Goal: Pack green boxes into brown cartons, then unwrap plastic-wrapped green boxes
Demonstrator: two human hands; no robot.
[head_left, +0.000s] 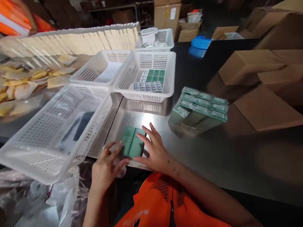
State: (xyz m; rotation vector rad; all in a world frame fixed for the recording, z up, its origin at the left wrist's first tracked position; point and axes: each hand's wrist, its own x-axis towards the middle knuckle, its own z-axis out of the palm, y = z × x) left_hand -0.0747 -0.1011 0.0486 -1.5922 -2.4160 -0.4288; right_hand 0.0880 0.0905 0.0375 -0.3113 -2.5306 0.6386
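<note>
Two flat green boxes (pixel 136 145) lie side by side on the metal tabletop (pixel 118 124) in front of me. My left hand (pixel 105 167) is at their left edge, with fingers bent and apart. A crumpled bit of clear plastic (pixel 121 171) shows just below its thumb; whether the hand touches it, I cannot tell. Over the boxes' right side, my right hand (pixel 155 151) has its fingers spread, the tips at or close to the edge. To the right stands a block of several green boxes (pixel 201 108) with pale labels, stacked tightly and apparently wrapped in clear film.
A white basket (pixel 174 72) holds green boxes and label sheets; other white baskets (pixel 82 75) (pixel 13 154) stand left. Yellowish packets (pixel 26 80) and a long row of cream envelopes (pixel 101 41) lie beyond. Cardboard cartons (pixel 270 101) sit right; a person's orange vest (pixel 9 17) shows far left.
</note>
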